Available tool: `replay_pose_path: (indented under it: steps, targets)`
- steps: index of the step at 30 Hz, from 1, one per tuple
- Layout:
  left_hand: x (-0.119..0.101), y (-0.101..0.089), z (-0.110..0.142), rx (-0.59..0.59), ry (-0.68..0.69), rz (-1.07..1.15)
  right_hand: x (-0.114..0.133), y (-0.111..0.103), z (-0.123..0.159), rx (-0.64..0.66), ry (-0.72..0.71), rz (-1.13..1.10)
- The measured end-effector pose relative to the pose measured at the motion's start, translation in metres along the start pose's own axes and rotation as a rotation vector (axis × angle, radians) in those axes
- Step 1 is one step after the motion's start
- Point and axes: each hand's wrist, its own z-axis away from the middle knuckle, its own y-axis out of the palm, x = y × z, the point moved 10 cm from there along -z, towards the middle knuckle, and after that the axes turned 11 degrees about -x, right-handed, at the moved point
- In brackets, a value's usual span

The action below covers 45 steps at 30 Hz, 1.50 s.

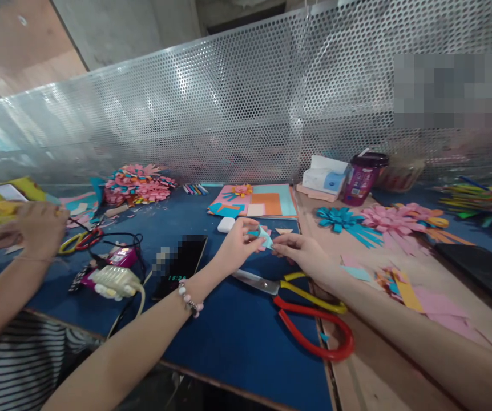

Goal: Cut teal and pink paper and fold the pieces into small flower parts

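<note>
Light-blue paper point(263, 234), pinched by left hand point(241, 242), right hand point(299, 250) at its edge, grip unclear, 2 pairs of scissors point(265, 284)

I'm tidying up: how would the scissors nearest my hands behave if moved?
The scissors are probably fairly heavy, given the broad metal blade. Hinged at a visible pivot, they might swing. Lying flat, they seem unlikely to roll.

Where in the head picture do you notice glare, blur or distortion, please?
Head view: bright glints on the perforated metal screen; head view: wide-angle stretching toward the edges; head view: the light-blue paper in the left hand lacks fine detail; head view: pixelated blocks mask part of the screen at upper right.
</note>
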Motion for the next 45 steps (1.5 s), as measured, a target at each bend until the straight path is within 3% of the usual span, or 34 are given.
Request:
replay_pose_path:
  steps: [5, 10, 17, 26, 37, 45]
  targets:
    - [0.006, -0.002, 0.002, -0.050, -0.055, 0.037, 0.000, -0.004, -0.001, -0.039, 0.028, -0.061]
    - [0.010, 0.007, 0.005, 0.036, -0.059, 0.029, 0.004, -0.005, -0.001, -0.070, 0.027, -0.066]
    - [0.008, 0.005, 0.004, 0.035, -0.003, 0.021, 0.011, 0.006, 0.001, 0.015, -0.097, 0.045]
    - [-0.004, 0.007, 0.004, 0.057, 0.054, -0.003, 0.012, 0.006, 0.004, 0.006, -0.152, 0.200]
    - [-0.002, 0.007, 0.004, 0.064, 0.053, -0.084, 0.016, 0.014, 0.009, 0.083, -0.158, 0.140]
    - [-0.004, 0.013, 0.007, 0.110, 0.030, 0.001, 0.007, 0.017, 0.008, 0.100, -0.095, 0.133]
